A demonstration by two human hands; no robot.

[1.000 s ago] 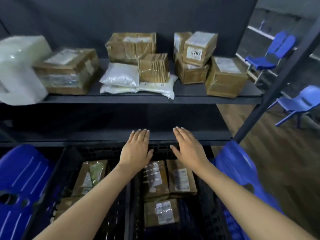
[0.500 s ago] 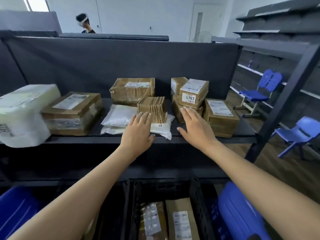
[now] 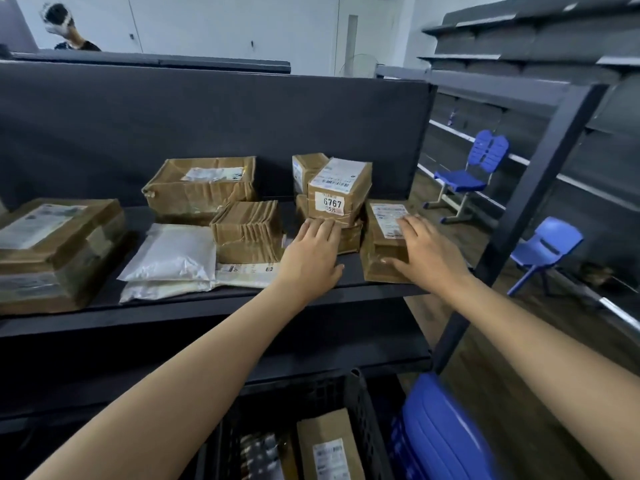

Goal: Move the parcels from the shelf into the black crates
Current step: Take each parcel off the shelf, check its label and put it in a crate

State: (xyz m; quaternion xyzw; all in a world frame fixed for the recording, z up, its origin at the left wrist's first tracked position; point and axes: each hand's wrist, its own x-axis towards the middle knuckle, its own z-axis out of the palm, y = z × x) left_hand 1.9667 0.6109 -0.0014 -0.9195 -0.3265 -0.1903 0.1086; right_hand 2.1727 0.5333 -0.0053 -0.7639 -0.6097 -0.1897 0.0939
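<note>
Left hand [image 3: 311,252] flat, fingers spread, touching brown taped cardboard parcel numbered 6767 [image 3: 337,192], right hand [image 3: 424,252] fingers wide atop labelled brown cardboard box [image 3: 382,244], dark metal shelf [image 3: 214,306]

This looks like a parcel-sorting storeroom or small warehouse. A dark metal shelf [image 3: 214,306] carries taped brown cardboard parcels [image 3: 201,188] with printed shipping labels and white plastic mailer bags [image 3: 169,254], and a black slatted plastic crate [image 3: 363,420] below holds more labelled packets. More dark grey racking [image 3: 519,57] lines the right wall, with blue plastic chairs [image 3: 464,174] on a wooden floor [image 3: 519,341].
</note>
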